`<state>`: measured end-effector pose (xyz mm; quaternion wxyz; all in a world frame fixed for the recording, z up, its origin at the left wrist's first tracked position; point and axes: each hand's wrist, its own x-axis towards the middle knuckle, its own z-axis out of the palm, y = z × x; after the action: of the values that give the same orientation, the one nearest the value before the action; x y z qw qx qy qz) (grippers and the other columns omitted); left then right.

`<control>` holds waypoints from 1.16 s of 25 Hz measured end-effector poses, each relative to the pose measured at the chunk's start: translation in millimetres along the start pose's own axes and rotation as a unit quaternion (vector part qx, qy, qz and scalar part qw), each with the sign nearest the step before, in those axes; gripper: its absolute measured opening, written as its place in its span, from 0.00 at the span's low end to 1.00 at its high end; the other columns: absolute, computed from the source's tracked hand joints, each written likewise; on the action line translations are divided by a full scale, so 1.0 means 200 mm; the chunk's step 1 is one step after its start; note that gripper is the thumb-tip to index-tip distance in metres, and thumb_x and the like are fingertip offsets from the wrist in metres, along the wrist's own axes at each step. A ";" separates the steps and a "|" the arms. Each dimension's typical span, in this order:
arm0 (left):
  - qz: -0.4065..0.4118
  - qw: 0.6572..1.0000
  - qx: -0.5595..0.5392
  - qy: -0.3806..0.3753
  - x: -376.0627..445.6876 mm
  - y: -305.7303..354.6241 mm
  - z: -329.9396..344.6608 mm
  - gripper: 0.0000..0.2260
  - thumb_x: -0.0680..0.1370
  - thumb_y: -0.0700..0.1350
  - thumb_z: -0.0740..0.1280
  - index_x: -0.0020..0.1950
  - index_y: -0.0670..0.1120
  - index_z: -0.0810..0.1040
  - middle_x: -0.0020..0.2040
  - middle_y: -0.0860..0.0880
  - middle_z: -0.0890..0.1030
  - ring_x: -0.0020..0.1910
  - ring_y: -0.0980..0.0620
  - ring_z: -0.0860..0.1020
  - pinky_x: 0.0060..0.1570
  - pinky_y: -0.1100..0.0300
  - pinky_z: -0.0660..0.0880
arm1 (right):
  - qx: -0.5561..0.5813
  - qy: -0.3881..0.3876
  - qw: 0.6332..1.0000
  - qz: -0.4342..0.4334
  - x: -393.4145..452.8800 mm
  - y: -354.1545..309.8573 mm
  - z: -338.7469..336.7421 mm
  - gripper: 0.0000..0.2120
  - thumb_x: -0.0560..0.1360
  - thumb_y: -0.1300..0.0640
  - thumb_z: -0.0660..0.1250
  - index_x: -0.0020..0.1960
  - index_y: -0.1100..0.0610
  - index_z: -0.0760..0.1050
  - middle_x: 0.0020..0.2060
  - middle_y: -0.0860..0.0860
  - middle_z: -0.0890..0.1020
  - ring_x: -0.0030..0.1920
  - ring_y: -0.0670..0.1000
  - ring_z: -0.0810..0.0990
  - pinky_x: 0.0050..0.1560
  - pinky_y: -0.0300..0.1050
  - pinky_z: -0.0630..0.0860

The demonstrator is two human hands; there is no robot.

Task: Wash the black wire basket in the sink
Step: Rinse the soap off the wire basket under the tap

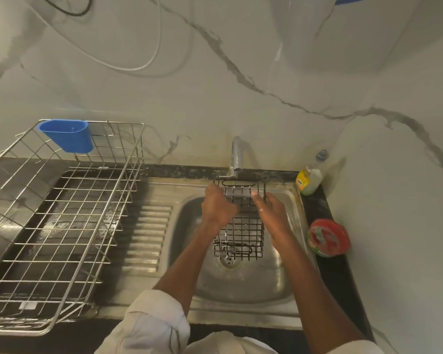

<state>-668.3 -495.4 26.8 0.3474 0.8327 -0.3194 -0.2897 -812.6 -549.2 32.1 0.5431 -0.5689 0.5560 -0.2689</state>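
Black wire basket (241,233), a narrow open grid flecked with what may be suds, hangs over the sink (243,284) basin near its back edge, under the tap (237,155). Left hand (219,206) grips its left side; right hand (271,213) lies flat against the right, fingers straight.

- A silver wire dish rack (62,221) stands on the dark desk (342,274) to the left of the basin, over a black drip tray (51,233).
- A blue plastic cup holder (68,135) hangs on the rack's far rim.
- A bottle of pale dish liquid (311,178) with a yellow label stands in the far right corner of the desk.
- A round red-and-green tub (327,237) sits nearer on the same strip.
- White and black cables (143,65) loop across the marble-veined wall (241,103).
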 end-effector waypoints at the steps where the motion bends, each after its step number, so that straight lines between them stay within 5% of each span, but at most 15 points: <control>1: -0.006 1.000 -0.003 0.008 0.00 0.00 -0.01 0.27 0.73 0.35 0.75 0.69 0.43 0.69 0.60 0.50 0.76 0.49 0.53 0.77 0.34 0.67 0.68 | 0.000 -0.009 1.000 -0.011 0.00 -0.01 0.01 0.41 0.74 0.29 0.67 0.79 0.52 0.67 0.75 0.52 0.72 0.74 0.56 0.71 0.72 0.55 0.70; 5: -0.016 0.999 -0.004 0.031 0.00 -0.05 -0.05 0.24 0.73 0.34 0.75 0.65 0.44 0.70 0.59 0.48 0.76 0.51 0.49 0.77 0.38 0.64 0.70 | -0.015 -0.034 0.999 -0.012 0.01 0.00 0.05 0.36 0.79 0.38 0.67 0.81 0.52 0.61 0.78 0.54 0.69 0.75 0.57 0.70 0.67 0.50 0.69; 8: 0.007 1.000 0.002 0.020 0.00 -0.07 -0.05 0.23 0.73 0.35 0.78 0.59 0.49 0.69 0.58 0.49 0.76 0.49 0.52 0.77 0.39 0.64 0.71 | 0.000 -0.052 0.999 -0.004 0.02 0.01 0.02 0.40 0.78 0.40 0.69 0.83 0.46 0.54 0.80 0.53 0.64 0.77 0.58 0.66 0.70 0.56 0.69; 12: 0.040 0.999 0.006 -0.002 0.01 -0.06 -0.04 0.25 0.71 0.39 0.81 0.61 0.48 0.71 0.55 0.52 0.75 0.48 0.56 0.75 0.39 0.63 0.70 | -0.004 -0.051 0.999 -0.012 0.05 0.03 -0.05 0.36 0.78 0.39 0.70 0.81 0.42 0.58 0.80 0.50 0.62 0.78 0.56 0.65 0.72 0.59 0.69; 16: 0.058 0.995 -0.025 -0.083 0.07 -0.04 -0.06 0.29 0.71 0.35 0.81 0.66 0.48 0.72 0.58 0.51 0.77 0.53 0.53 0.77 0.43 0.62 0.74 | 0.011 -0.003 0.999 -0.036 0.09 0.04 -0.13 0.18 0.82 0.48 0.67 0.70 0.51 0.75 0.59 0.46 0.81 0.60 0.51 0.80 0.55 0.46 0.76; 19: 0.092 0.987 -0.032 -0.126 0.09 -0.03 -0.08 0.32 0.70 0.34 0.80 0.71 0.47 0.73 0.62 0.49 0.78 0.61 0.47 0.78 0.53 0.57 0.76 | 0.005 0.023 0.999 -0.022 0.10 0.03 -0.16 0.08 0.83 0.56 0.67 0.57 0.56 0.81 0.44 0.52 0.84 0.44 0.51 0.83 0.46 0.47 0.77; 24: 0.118 0.989 -0.071 -0.061 0.12 -0.07 -0.05 0.31 0.71 0.32 0.76 0.70 0.53 0.76 0.61 0.55 0.82 0.64 0.48 0.82 0.65 0.48 0.80 | 0.059 -0.023 0.995 0.080 0.10 0.00 -0.13 0.03 0.79 0.58 0.70 0.48 0.53 0.83 0.32 0.49 0.81 0.39 0.50 0.83 0.38 0.43 0.73; 29: 0.084 0.988 -0.117 -0.063 0.10 -0.15 -0.01 0.24 0.78 0.28 0.72 0.69 0.48 0.74 0.58 0.53 0.83 0.58 0.46 0.84 0.64 0.40 0.81 | 0.043 -0.079 0.994 0.066 0.10 0.00 -0.08 0.04 0.78 0.61 0.70 0.49 0.58 0.84 0.28 0.50 0.81 0.36 0.51 0.83 0.43 0.46 0.77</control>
<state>-644.2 -492.9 -1.1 0.4445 0.7368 -0.3737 -0.3463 -822.8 -573.2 29.6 0.6260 -0.5268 0.5351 -0.2104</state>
